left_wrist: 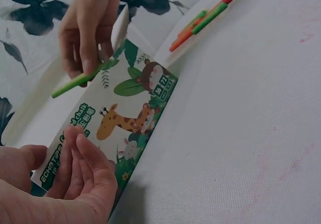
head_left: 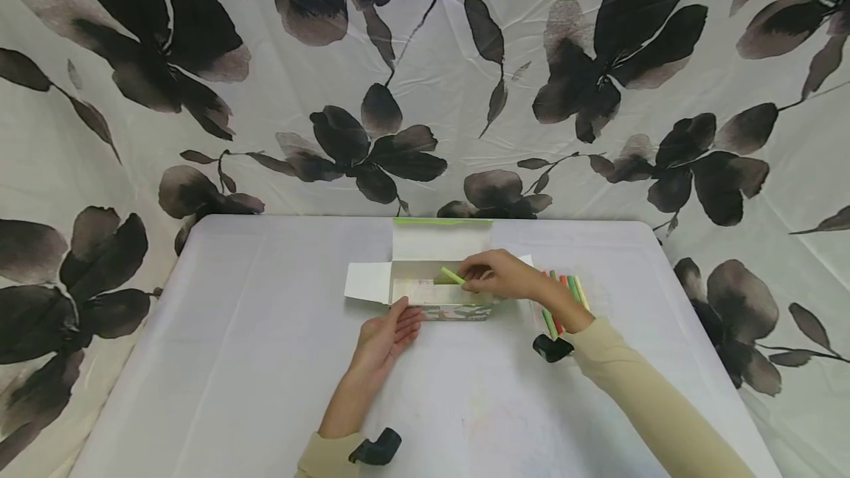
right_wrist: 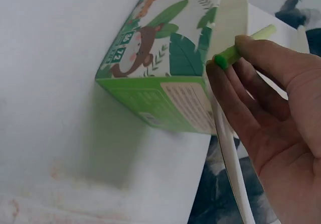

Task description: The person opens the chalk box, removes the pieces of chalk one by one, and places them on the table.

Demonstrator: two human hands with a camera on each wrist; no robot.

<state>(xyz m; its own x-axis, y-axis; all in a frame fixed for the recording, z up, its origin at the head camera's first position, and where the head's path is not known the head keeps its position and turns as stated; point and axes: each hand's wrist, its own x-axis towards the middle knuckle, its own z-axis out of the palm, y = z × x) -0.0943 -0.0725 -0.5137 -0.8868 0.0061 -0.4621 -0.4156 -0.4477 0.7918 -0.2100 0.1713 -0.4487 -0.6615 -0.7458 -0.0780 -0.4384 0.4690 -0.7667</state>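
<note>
A white cardboard chalk box (left_wrist: 120,123) with printed animals stands on the table, its lid and side flaps folded out. My right hand (head_left: 501,275) is above the box's opening and pinches a green chalk stick (right_wrist: 225,58) between thumb and fingertips. The stick tilts over the box without touching its floor. At the box's near left corner, my left hand (head_left: 381,341) holds the front wall, thumb at the rim and fingers (left_wrist: 75,158) against the printed face. Several coloured chalk sticks (head_left: 581,292) lie right of the box, partly hidden by my right forearm.
A white cloth covers the table (head_left: 265,360). Behind it hangs a floral curtain (head_left: 465,94). The open lid (head_left: 441,238) rises at the back of the box, and a side flap (head_left: 367,281) juts out left.
</note>
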